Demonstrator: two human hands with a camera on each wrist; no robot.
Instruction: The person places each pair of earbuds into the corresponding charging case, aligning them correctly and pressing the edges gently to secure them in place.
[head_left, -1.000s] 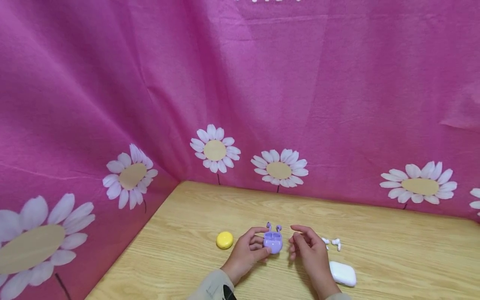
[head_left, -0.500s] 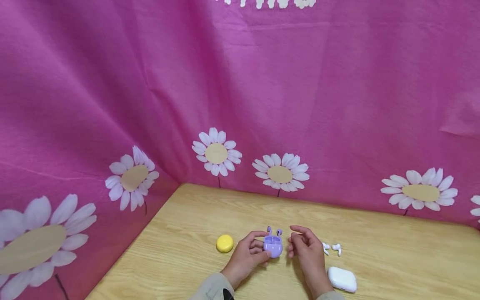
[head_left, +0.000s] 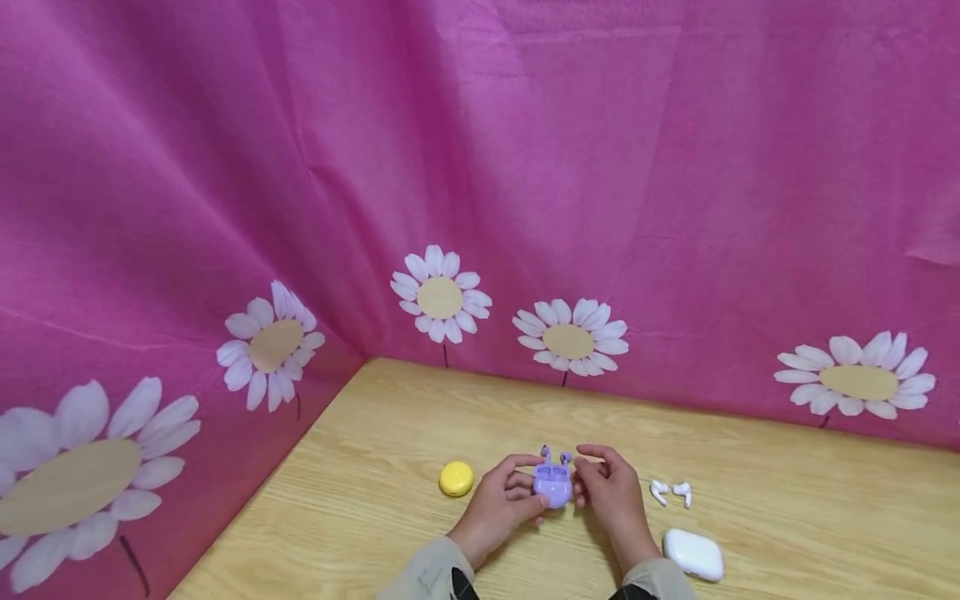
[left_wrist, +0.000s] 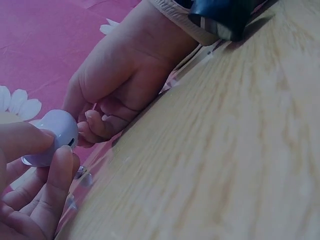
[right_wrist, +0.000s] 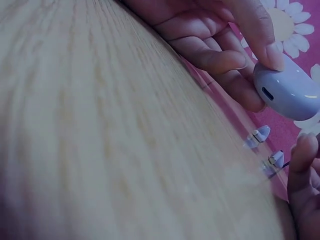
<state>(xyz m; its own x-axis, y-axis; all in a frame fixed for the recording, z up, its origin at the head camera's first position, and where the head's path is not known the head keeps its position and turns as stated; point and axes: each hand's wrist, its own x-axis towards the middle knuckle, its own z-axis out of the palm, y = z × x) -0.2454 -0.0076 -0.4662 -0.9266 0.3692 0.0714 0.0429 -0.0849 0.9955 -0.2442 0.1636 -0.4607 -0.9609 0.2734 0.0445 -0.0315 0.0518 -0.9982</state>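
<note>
My left hand [head_left: 501, 505] grips a small rounded purple earbud case [head_left: 553, 492], thumb on its front and index finger along its upper side. The lid is up in the head view, with two slots showing. Its port is visible in both wrist views. Two purple earbuds [right_wrist: 261, 134] rest on the table just beyond the case. My right hand [head_left: 617, 502] is close at the case's right side. Its fingers are loosely bent, and the fingertips reach the case's edge near the right-hand earbud; nothing shows between them.
A round yellow case [head_left: 456, 478] lies left of my left hand. Right of my right hand are two white earbuds [head_left: 682, 494] and a white earbud case [head_left: 693, 554]. A pink curtain [head_left: 675, 208] with printed daisies borders the wooden table [head_left: 465, 400] at the back and left.
My right hand has moved left, up to the purple case, and both white earbuds now show fully. My left hand keeps its hold on the case. The head view has shifted slightly.
</note>
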